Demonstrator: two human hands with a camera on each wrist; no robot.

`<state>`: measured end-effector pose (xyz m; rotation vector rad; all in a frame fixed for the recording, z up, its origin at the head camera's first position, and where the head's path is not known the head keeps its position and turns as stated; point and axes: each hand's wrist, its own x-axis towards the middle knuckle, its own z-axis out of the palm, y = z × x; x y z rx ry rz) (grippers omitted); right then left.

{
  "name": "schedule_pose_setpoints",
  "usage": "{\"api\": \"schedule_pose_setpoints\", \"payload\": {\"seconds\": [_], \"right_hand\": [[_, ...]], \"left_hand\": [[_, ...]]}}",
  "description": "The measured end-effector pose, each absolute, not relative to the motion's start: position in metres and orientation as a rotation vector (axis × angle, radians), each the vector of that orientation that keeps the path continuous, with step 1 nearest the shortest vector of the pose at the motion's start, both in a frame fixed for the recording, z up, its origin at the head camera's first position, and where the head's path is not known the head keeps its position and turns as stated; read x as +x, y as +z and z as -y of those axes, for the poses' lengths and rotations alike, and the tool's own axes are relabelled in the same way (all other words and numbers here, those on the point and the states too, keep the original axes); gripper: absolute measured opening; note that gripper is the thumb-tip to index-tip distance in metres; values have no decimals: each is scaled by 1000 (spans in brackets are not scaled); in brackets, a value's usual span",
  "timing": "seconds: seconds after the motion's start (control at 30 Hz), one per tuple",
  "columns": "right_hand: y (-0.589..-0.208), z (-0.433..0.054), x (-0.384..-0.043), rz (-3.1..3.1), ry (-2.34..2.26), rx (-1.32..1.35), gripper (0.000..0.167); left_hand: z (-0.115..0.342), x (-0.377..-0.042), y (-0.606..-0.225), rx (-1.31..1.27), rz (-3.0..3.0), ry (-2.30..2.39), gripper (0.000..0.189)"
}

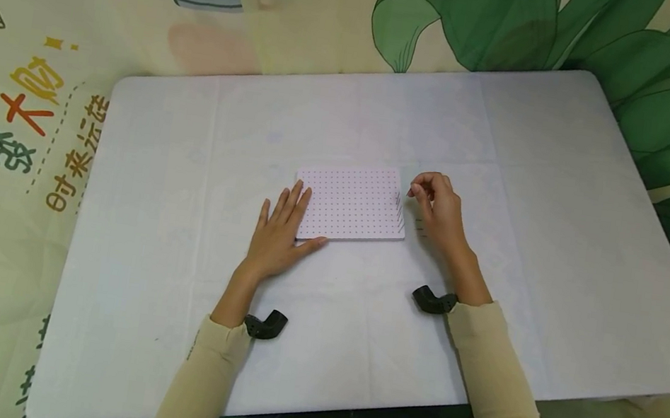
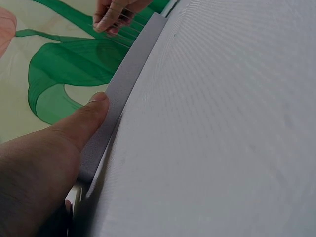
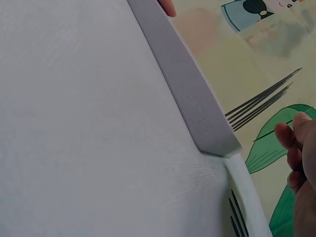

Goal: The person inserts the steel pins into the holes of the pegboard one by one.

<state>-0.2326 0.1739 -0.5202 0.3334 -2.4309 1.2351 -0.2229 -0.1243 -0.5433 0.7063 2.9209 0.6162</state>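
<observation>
A white board with a grid of small holes (image 1: 349, 200) lies on the table. My left hand (image 1: 279, 237) rests on its left end, fingers straight, with the thumb (image 2: 94, 116) along the front side. Several thin dark needles (image 3: 264, 101) stand in the board near its right edge. Just beyond that edge, my right hand (image 1: 440, 213) pinches one thin needle (image 3: 266, 136) between thumb and forefinger, held apart from the board. More loose needles (image 3: 238, 215) lie on the table right of the board.
A white cloth covers the table (image 1: 186, 167), whose far edge meets a printed backdrop (image 1: 477, 22) with green leaves. Each wrist wears a black camera mount (image 1: 267, 324), close above the tabletop.
</observation>
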Motion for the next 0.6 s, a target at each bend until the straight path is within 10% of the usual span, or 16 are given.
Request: {"api": "schedule_pose_setpoints", "payload": {"seconds": [0.6], "right_hand": [[-527, -165, -236, 2464, 1228, 383, 10]], "left_hand": [[125, -223, -544, 713, -2927, 626, 92]]}}
